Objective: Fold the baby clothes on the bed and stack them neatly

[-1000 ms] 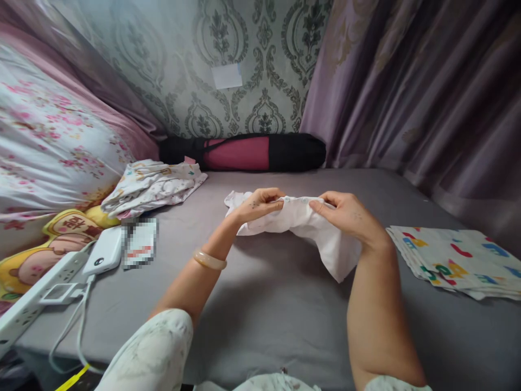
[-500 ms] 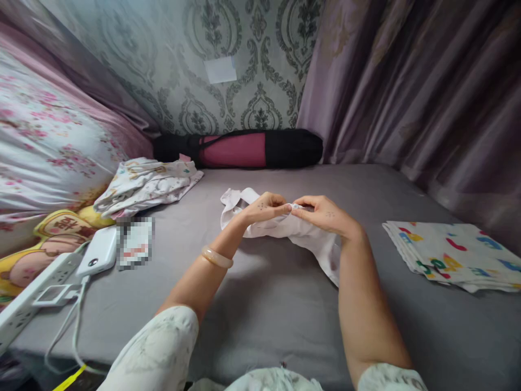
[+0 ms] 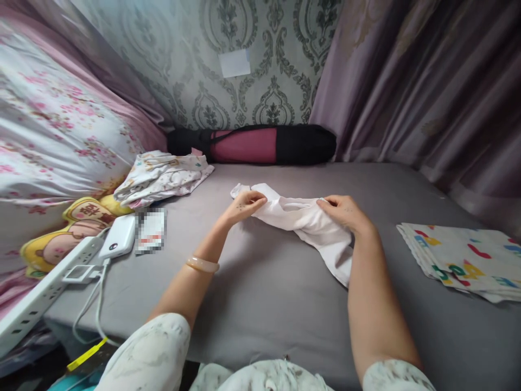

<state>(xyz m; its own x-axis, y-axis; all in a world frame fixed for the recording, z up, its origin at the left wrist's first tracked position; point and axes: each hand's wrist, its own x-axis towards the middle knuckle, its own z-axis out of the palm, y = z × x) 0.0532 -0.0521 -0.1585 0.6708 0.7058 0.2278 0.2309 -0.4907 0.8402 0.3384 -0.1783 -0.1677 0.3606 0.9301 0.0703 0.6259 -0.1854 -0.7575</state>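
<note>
Got a white garment [image 3: 319, 231] in both hands here, around the middle of the bed [image 3: 264, 309], well in from all its edges. My left hand [image 3: 245, 206] has its fingers clamped on the cloth, and my right hand [image 3: 345, 212] is pinching it farther along, hands well apart with the fabric strung between. The loose part droops toward the near edge, next to my right forearm. A rumpled printed cloth [image 3: 165, 176] sits near the far left corner, a white power bank [image 3: 118, 236] by the left edge, and folded letter-print fabric [image 3: 468, 258] off toward the right edge.
</note>
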